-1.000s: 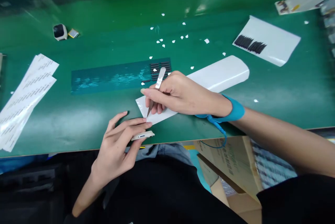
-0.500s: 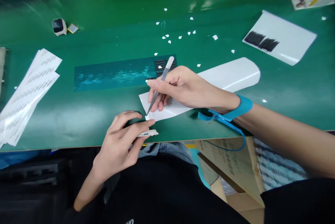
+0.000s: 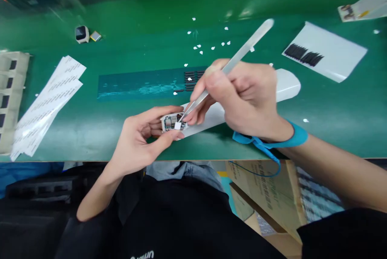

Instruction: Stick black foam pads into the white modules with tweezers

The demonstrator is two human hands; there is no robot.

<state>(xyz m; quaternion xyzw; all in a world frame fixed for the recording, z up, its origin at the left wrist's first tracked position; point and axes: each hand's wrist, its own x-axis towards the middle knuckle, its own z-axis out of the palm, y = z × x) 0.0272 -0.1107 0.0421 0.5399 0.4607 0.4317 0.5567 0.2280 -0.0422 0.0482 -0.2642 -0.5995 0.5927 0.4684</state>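
My left hand (image 3: 139, 140) is closed around a small white device (image 3: 171, 122), tilted up so its circuit board faces me, above the green table's near edge. My right hand (image 3: 238, 95) pinches metal tweezers (image 3: 229, 67); their tips hold a tiny white square against the board. A blue wrist strap (image 3: 290, 140) with a cord circles my right wrist. Under my right hand lies a long white backing sheet (image 3: 284, 83), partly hidden.
On the green table (image 3: 90, 130): a teal strip with dark pads (image 3: 145, 83), white label sheets (image 3: 48, 103) at left, a grey tray (image 3: 9, 89) at the far left edge, a small watch-like device (image 3: 81, 34), a white sheet with black strips (image 3: 325, 51), several white scraps. Cardboard boxes (image 3: 266, 194) stand below.
My left hand lifted the small device and turned its board up. My right hand left the white sheet and brought the tweezers with a white square to the board.
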